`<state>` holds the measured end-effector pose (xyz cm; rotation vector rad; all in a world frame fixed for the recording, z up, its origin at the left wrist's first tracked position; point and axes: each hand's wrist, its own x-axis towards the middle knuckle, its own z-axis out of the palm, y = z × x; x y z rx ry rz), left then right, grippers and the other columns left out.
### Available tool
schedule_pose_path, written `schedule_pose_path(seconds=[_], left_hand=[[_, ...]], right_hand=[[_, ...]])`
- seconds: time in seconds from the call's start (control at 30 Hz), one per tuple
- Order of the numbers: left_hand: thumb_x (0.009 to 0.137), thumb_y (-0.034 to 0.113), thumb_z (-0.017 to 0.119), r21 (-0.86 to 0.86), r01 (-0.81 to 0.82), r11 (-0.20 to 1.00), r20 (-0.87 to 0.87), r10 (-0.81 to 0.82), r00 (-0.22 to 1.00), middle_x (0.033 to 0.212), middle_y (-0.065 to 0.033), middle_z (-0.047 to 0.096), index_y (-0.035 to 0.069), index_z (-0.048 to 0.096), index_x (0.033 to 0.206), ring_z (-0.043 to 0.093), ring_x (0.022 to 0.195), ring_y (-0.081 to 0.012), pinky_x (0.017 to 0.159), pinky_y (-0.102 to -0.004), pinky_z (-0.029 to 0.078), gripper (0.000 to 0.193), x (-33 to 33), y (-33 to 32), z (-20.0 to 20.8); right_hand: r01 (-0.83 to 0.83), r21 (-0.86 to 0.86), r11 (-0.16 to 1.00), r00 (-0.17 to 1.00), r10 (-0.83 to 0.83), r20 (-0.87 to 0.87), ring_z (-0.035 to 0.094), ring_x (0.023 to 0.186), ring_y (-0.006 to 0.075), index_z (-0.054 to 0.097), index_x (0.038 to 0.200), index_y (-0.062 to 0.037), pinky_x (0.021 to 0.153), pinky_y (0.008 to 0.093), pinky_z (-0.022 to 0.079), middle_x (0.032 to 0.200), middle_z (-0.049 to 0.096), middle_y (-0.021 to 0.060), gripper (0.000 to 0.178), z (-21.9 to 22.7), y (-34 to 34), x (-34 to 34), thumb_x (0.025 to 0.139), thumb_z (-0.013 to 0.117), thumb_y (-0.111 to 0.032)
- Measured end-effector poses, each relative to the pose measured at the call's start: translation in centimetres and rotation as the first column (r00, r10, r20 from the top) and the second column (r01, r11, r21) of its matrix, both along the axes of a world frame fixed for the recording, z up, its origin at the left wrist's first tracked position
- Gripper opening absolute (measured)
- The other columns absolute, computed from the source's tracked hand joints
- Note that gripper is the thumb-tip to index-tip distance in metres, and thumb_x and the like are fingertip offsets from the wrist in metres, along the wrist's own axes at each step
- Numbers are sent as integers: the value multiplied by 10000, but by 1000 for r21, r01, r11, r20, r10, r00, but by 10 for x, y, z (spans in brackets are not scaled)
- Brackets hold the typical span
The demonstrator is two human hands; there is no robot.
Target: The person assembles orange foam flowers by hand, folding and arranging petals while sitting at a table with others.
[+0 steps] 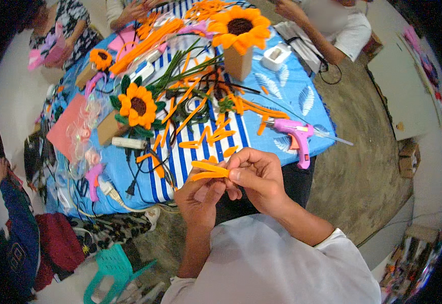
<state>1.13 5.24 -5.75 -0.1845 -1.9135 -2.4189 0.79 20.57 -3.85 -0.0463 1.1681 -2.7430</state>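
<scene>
1. V-shaped orange fuzzy strip (210, 171): in hand, by near edge of blue-and-white cloth-covered bench (321, 109).
2. Right hand (260, 180): fingers pinch where its arms meet; slackening could spring it open.
3. Left hand (196, 201): fingers curl beneath; pinching, cannot tell.

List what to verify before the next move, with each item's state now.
1. Orange strip secured: ok; the right hand pinches its end.
2. Left hand gripping it too: cannot tell; it is close beside the strip, but the fingers overlap.
3. Glue gun nearby: ok; it lies on the table to the right of the hands.
4. Glue stick loaded: ok; it sticks out of the gun's rear.
5. Glue gun hot: cannot tell.
6. Table free of clutter: not ok; loose strips and green stems lie scattered beyond the hands.
</scene>
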Motion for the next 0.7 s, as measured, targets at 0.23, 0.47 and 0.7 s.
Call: schedule_pose_path(seconds=[0.23, 0.47, 0.7], left_hand=[[920, 14, 676, 217, 106, 970, 39, -117, 992, 964, -117, 604, -81, 670, 972, 607, 835, -178, 722, -285, 505, 108, -16, -17, 1], [929, 94, 657, -103, 355, 929, -125, -367, 922, 924, -119, 599, -27, 615, 866, 555, 872, -220, 821, -328, 449, 143, -32, -39, -7], [966, 173, 638, -292, 540, 789, 108, -534, 839, 892, -106, 600, -7, 604, 893, 551, 840, -207, 770, -321, 432, 197, -31, -43, 25]], right_hand=[[-101, 195, 976, 993, 88, 73, 642, 672, 117, 642, 1010, 1, 597, 242, 502, 833, 689, 80, 117, -5, -17, -1, 941, 682, -85], [358, 756, 548, 868, 103, -486, 665, 838, 209, 655, 1042, -11, 668, 320, 517, 1019, 686, 114, 216, 35, 6, -22, 829, 693, -15], [362, 861, 357, 582, 635, -508, 654, 908, 317, 635, 1007, -40, 723, 390, 536, 1021, 635, 115, 223, 43, 29, -33, 803, 723, -20]])
